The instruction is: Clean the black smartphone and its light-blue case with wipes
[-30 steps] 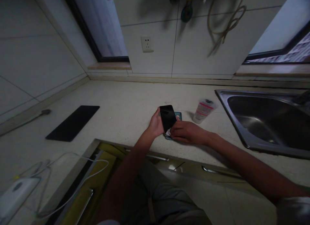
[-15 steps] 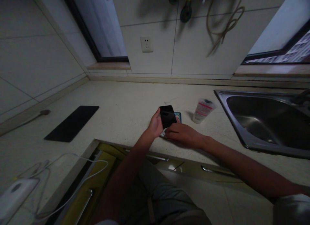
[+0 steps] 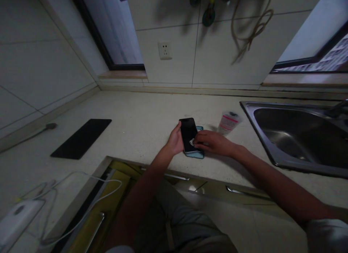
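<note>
A black phone with a dark screen is held at its left edge by my left hand, tilted above the counter. My right hand pinches a small white wipe and presses it on the lower part of the screen. Under the phone lies a teal phone case on the pale countertop.
A clear plastic cup with a red and white label lies just right of the hands. A steel sink fills the right. A black flat mat lies left, a white charger and cable at bottom left. A wall socket is behind.
My right hand has slid from the phone's lower left edge up and to the right across the screen with the white wipe. More of the teal case now shows beneath.
</note>
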Motion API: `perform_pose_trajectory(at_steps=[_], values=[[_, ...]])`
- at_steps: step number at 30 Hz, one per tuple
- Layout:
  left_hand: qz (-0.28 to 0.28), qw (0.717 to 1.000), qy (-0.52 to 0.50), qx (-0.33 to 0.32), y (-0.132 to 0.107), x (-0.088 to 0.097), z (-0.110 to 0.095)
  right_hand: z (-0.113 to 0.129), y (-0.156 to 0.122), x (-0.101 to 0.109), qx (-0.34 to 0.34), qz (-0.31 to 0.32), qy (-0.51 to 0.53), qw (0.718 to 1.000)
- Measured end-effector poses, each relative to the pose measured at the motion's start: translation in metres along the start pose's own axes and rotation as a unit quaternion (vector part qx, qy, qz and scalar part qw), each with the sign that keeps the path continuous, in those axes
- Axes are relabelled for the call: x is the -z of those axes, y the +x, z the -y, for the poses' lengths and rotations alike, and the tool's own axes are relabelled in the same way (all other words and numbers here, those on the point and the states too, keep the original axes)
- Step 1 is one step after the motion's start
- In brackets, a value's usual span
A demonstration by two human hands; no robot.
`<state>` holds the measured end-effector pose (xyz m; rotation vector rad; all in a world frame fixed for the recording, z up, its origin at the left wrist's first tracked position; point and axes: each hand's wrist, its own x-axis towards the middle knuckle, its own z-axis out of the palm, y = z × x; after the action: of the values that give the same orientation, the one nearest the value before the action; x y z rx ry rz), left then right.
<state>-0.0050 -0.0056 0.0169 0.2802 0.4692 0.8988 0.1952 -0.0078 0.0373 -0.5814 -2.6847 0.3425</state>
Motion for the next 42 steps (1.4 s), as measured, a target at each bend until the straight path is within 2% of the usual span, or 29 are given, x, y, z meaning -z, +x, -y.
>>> perform_pose_trajectory(at_steps=[6, 11, 19, 23, 30, 32, 37, 39, 42], values=[[0.022, 1.0, 0.014, -0.008, 0.003, 0.003, 0.003, -0.012, 0.004, -0.015, -0.102, -0.14, -0.048, 0.984], [0.045, 0.999, 0.02, -0.003, 0.005, 0.004, 0.005, -0.016, 0.011, -0.022, -0.113, -0.181, -0.045, 0.976], [0.013, 1.0, 0.027, -0.005, 0.008, 0.003, 0.006, -0.016, 0.032, -0.022, -0.107, -0.177, -0.092, 0.974], [0.017, 0.999, 0.033, -0.012, 0.006, 0.001, 0.006, -0.016, 0.05, -0.022, -0.094, -0.172, -0.087, 0.977], [0.013, 0.999, 0.033, -0.017, -0.003, -0.007, 0.006, -0.013, 0.07, -0.014, -0.023, -0.117, -0.1, 0.988], [0.018, 0.999, 0.03, -0.011, -0.003, -0.007, 0.006, -0.017, 0.07, -0.008, -0.035, -0.107, -0.118, 0.987], [0.039, 0.999, 0.029, -0.001, -0.003, -0.004, 0.005, -0.026, 0.063, 0.005, -0.166, -0.089, -0.146, 0.971], [0.042, 0.999, 0.028, -0.001, -0.003, -0.003, 0.005, -0.026, 0.059, 0.005, -0.173, -0.086, -0.148, 0.97], [0.038, 0.999, 0.029, -0.003, -0.002, -0.003, 0.006, -0.019, 0.055, -0.001, -0.128, -0.103, -0.156, 0.974]])
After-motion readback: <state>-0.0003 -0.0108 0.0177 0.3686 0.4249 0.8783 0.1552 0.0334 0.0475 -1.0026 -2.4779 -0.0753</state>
